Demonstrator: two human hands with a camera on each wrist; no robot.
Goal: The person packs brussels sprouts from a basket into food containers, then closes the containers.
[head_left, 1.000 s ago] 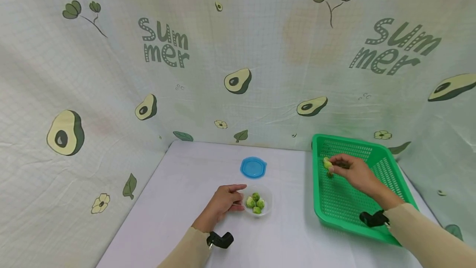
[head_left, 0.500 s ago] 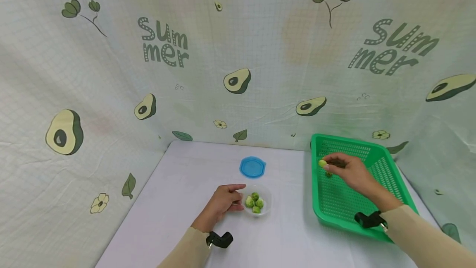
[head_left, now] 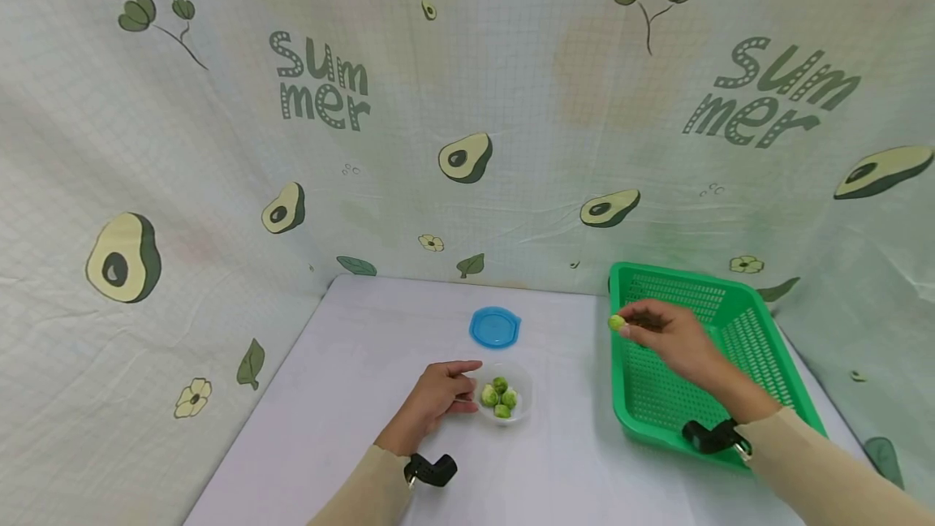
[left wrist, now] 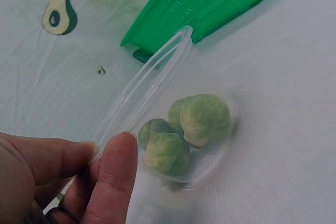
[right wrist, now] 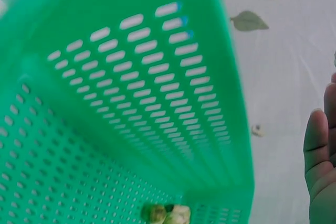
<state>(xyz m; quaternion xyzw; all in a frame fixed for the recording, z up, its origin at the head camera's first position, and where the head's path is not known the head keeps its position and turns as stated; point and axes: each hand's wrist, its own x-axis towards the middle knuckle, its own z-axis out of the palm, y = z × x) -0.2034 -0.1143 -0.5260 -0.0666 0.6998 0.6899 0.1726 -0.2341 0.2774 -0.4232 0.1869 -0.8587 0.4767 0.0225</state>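
Note:
My left hand [head_left: 437,398] pinches the rim of a small clear plastic bowl [head_left: 527,400] on the table. Several green Brussels sprouts [head_left: 501,398] lie in the bowl; the left wrist view shows thumb and finger at its rim [left wrist: 142,90]. On the right, my right hand [head_left: 675,339] holds one Brussels sprout [head_left: 617,322] between thumb and fingertips, over the left edge of a green basket [head_left: 661,400]. More sprouts [right wrist: 157,213] rest on the basket's bottom in the right wrist view, where only part of the right hand [right wrist: 321,166] shows.
A blue lid [head_left: 495,327] lies flat behind the bowl on the white table [head_left: 365,347]. A printed cloth [head_left: 394,209] with avocados hangs behind and at both sides. The basket's raised wall [right wrist: 152,72] stands between its inside and the bowl.
My right hand has carried the sprout up and left, from inside the basket to its left rim. My left hand and the bowl have stayed in place.

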